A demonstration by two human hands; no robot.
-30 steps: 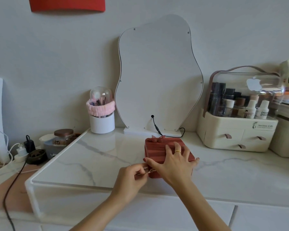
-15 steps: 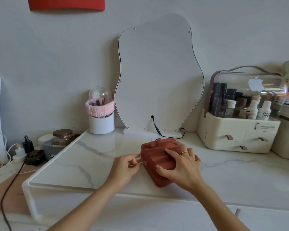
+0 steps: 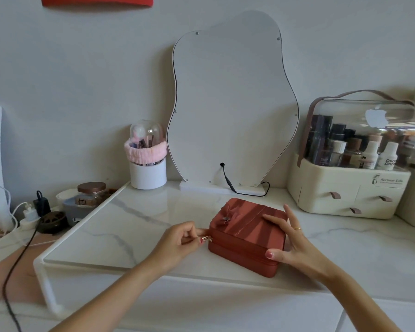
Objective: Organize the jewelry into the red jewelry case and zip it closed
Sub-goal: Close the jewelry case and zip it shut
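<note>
The red jewelry case (image 3: 246, 232) lies with its lid down on the marble-look tabletop (image 3: 120, 219), a small bow on top near its left corner. My left hand (image 3: 181, 240) pinches the metal zipper pull (image 3: 205, 239) at the case's left corner. My right hand (image 3: 290, 243) grips the case from the right, fingers spread over the lid and thumb against the front side. No loose jewelry shows on the table.
A wavy mirror (image 3: 233, 104) stands behind the case with a black cable (image 3: 244, 190) at its base. A white brush cup (image 3: 147, 171) stands to the left, a cream cosmetics organizer (image 3: 347, 188) to the right. Jars and chargers (image 3: 31, 212) crowd the far left.
The case has been turned and drawn closer to me. My left hand has pulled the zipper round to the left corner; my right hand shifted from on top to gripping the right side.
</note>
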